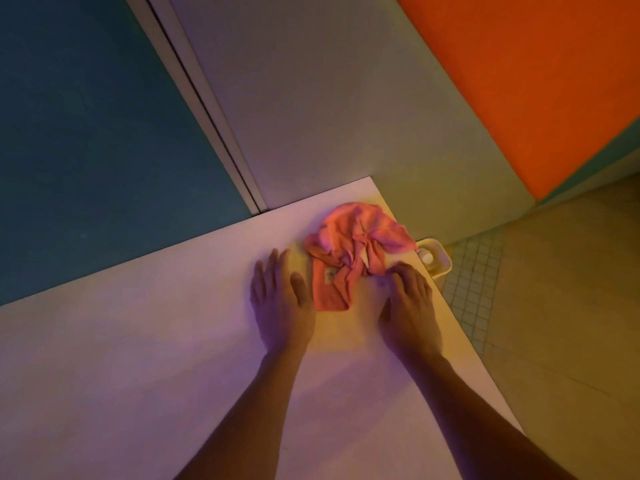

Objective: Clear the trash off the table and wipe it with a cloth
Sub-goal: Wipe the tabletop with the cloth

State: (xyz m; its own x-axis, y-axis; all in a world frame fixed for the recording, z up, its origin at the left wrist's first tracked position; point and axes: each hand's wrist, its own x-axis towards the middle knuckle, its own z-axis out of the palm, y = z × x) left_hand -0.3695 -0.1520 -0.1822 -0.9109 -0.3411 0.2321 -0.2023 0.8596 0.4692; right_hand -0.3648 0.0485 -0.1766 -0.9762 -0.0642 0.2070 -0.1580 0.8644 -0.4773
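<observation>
Here, a pink cloth (356, 251) lies all bunched up on the white desk (138, 358), close to the far right corner. It is full of folds and wrinkles, and one flat flap sticks out toward the person with a small pale tag on it. The far side of the cloth looks a bit more purple in the light. The left hand (280, 303) lies flat on the desk just beside the cloth, with its fingers straight and close together, holding nothing; its thumb sits right by the edge of the flat flap. The right hand (408, 306) is on the other side, with its fingers bent down at the near right edge of the cloth, though whether they pinch the cloth or only touch it is hard to tell. Past the desk's right edge, down on the tiled floor, stands a small cream bin (438, 263) with something pale inside.
</observation>
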